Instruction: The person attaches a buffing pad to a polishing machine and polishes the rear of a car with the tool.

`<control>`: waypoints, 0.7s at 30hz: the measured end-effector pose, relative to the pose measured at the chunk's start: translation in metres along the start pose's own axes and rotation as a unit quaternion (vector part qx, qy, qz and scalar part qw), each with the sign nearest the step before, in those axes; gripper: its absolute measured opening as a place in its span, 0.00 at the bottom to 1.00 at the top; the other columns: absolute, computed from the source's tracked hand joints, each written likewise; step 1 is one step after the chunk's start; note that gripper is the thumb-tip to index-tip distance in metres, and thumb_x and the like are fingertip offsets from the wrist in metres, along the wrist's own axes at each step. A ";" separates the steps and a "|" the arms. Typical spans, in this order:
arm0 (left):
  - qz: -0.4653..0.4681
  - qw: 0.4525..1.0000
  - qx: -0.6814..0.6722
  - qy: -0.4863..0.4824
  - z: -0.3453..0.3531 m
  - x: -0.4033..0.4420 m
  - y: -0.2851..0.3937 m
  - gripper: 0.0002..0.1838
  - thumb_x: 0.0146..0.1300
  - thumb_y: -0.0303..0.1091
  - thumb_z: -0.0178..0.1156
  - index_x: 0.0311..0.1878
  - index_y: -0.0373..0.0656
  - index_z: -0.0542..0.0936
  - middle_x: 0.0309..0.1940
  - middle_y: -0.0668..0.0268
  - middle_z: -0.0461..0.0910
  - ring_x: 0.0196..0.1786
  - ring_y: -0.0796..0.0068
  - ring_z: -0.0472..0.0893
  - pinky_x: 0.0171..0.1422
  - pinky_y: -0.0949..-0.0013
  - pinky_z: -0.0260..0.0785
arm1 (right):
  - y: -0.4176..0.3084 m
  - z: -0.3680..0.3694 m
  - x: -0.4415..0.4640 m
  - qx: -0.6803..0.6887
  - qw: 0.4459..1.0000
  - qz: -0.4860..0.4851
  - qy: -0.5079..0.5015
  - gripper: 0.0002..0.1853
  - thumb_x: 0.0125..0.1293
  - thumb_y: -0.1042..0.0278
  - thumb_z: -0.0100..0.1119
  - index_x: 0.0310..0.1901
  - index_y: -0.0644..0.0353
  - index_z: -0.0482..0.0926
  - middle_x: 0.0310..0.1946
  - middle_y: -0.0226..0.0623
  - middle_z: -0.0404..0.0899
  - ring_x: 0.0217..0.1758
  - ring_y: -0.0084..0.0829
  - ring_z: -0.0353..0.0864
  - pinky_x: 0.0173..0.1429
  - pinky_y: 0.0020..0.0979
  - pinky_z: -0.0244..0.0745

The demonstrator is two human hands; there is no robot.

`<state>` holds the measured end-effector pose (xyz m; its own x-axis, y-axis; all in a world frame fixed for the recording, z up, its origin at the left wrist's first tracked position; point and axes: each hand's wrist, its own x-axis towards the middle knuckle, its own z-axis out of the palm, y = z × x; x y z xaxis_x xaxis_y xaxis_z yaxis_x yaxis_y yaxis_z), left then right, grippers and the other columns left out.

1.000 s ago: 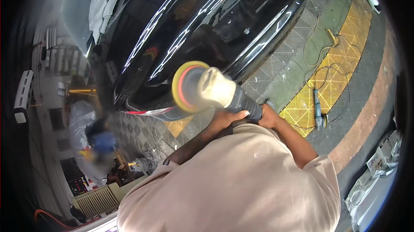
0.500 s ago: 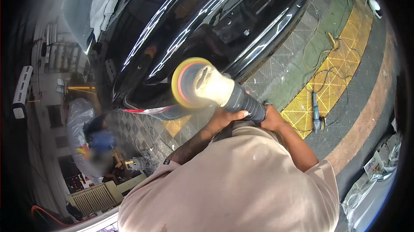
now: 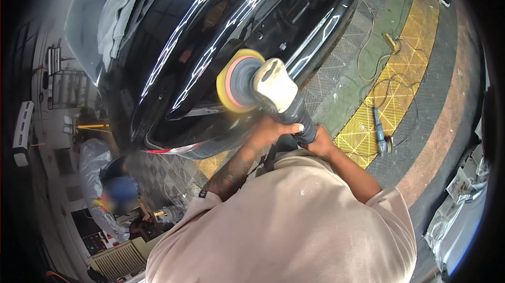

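My left hand (image 3: 272,129) is closed at the near side of a polisher (image 3: 279,86), its thumb against the black body; the rest of that grip is partly hidden. My right hand (image 3: 320,142) wraps the rear end of the same machine. The polisher has a cream-white head and a yellow foam pad (image 3: 227,80) with a pink ring and grey backing. Its pad faces the glossy black tailgate of a car (image 3: 210,36). Whether pad and paint touch, I cannot tell.
A grey towel (image 3: 117,20) lies on the car's rear glass. Another polisher (image 3: 380,135), blue, rests on the yellow floor tiles (image 3: 400,88), its cord trailing. A blurred person (image 3: 120,191) is at lower left, beside plastic sheeting (image 3: 93,157). A red-edged tail light (image 3: 171,150) borders the bodywork.
The polisher has shifted slightly and turned, its pad now edge-on toward the tailgate. Both hands still hold it. The whole view has shifted a little with my head.
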<state>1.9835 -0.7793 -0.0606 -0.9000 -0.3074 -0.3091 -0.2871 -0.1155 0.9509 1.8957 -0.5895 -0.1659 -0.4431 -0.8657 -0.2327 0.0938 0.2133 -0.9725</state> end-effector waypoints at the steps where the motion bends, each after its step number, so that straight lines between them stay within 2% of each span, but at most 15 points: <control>1: -0.031 0.999 -0.003 -0.008 0.002 0.001 0.010 0.35 0.52 0.30 0.79 0.64 0.37 0.76 0.57 0.62 0.81 0.61 0.67 0.79 0.70 0.61 0.71 | 0.002 0.002 0.000 0.002 1.000 0.001 -0.001 0.13 0.51 0.73 0.74 0.39 0.63 0.87 0.34 0.42 0.89 0.38 0.28 0.88 0.47 0.34 0.82; 2: -0.063 0.998 -0.005 -0.014 0.003 -0.001 0.017 0.34 0.52 0.30 0.79 0.63 0.37 0.77 0.57 0.62 0.81 0.61 0.67 0.79 0.70 0.61 0.71 | 0.002 0.003 0.000 -0.003 1.000 0.016 -0.011 0.15 0.49 0.72 0.75 0.41 0.63 0.86 0.36 0.43 0.89 0.40 0.30 0.89 0.48 0.34 0.81; 4: -0.049 0.999 0.008 -0.005 0.001 -0.006 0.009 0.35 0.53 0.31 0.78 0.64 0.37 0.76 0.58 0.61 0.81 0.62 0.67 0.79 0.70 0.60 0.71 | -0.001 0.001 0.000 -0.008 0.999 0.028 -0.021 0.18 0.48 0.71 0.75 0.43 0.64 0.86 0.38 0.45 0.89 0.42 0.32 0.89 0.50 0.35 0.81; 6: 0.007 0.999 0.044 0.019 0.002 -0.022 -0.001 0.35 0.54 0.31 0.77 0.66 0.38 0.74 0.59 0.61 0.79 0.62 0.68 0.78 0.70 0.61 0.71 | -0.016 -0.009 -0.002 -0.013 0.995 0.065 -0.077 0.18 0.48 0.70 0.76 0.43 0.64 0.86 0.38 0.45 0.89 0.42 0.32 0.89 0.51 0.35 0.81; 8: 0.054 0.997 0.020 0.044 0.008 -0.037 -0.006 0.37 0.56 0.33 0.76 0.68 0.40 0.72 0.60 0.62 0.78 0.63 0.69 0.77 0.70 0.61 0.70 | -0.019 -0.014 -0.001 -0.039 0.993 0.063 -0.096 0.18 0.48 0.70 0.76 0.43 0.64 0.86 0.38 0.45 0.89 0.42 0.33 0.89 0.51 0.35 0.81; 11: 0.055 0.997 -0.005 0.063 0.013 -0.046 -0.008 0.36 0.55 0.34 0.76 0.67 0.40 0.73 0.58 0.62 0.79 0.62 0.69 0.78 0.69 0.61 0.71 | -0.014 -0.014 -0.002 -0.062 0.990 0.066 -0.111 0.19 0.47 0.71 0.76 0.43 0.64 0.86 0.38 0.44 0.89 0.42 0.34 0.89 0.52 0.35 0.80; 13: 0.005 0.998 0.034 0.051 0.009 -0.041 -0.015 0.34 0.56 0.32 0.76 0.65 0.39 0.74 0.57 0.63 0.80 0.60 0.70 0.79 0.68 0.61 0.72 | -0.009 -0.011 -0.004 -0.064 0.988 0.065 -0.121 0.19 0.47 0.71 0.76 0.43 0.64 0.86 0.38 0.44 0.90 0.42 0.35 0.89 0.52 0.34 0.80; 14: -0.024 0.999 -0.014 0.040 0.014 -0.037 -0.010 0.31 0.56 0.30 0.77 0.63 0.39 0.76 0.55 0.63 0.80 0.59 0.70 0.79 0.67 0.61 0.72 | -0.006 -0.012 -0.006 -0.050 0.989 0.072 -0.116 0.19 0.47 0.71 0.76 0.43 0.64 0.86 0.38 0.44 0.89 0.43 0.36 0.88 0.53 0.34 0.80; 17: -0.033 0.995 -0.069 0.067 0.028 -0.034 0.000 0.31 0.55 0.26 0.78 0.62 0.37 0.76 0.56 0.61 0.80 0.59 0.69 0.79 0.66 0.62 0.73 | -0.006 -0.025 -0.004 -0.050 0.986 0.073 -0.137 0.20 0.46 0.72 0.76 0.44 0.64 0.86 0.39 0.44 0.89 0.43 0.36 0.88 0.54 0.35 0.80; 21: 0.001 0.993 -0.049 0.110 0.030 -0.048 -0.012 0.31 0.57 0.27 0.76 0.63 0.36 0.75 0.57 0.61 0.79 0.60 0.69 0.78 0.67 0.62 0.72 | -0.040 -0.040 -0.001 -0.084 0.977 0.074 -0.184 0.21 0.46 0.73 0.74 0.45 0.66 0.86 0.40 0.47 0.89 0.44 0.39 0.89 0.54 0.36 0.80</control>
<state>2.0202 -0.7352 -0.0566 -0.8037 -0.5061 -0.3130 -0.2416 -0.2032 0.9489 1.8563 -0.5792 -0.1267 -0.0827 -0.9175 -0.3892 -0.0297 0.3926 -0.9192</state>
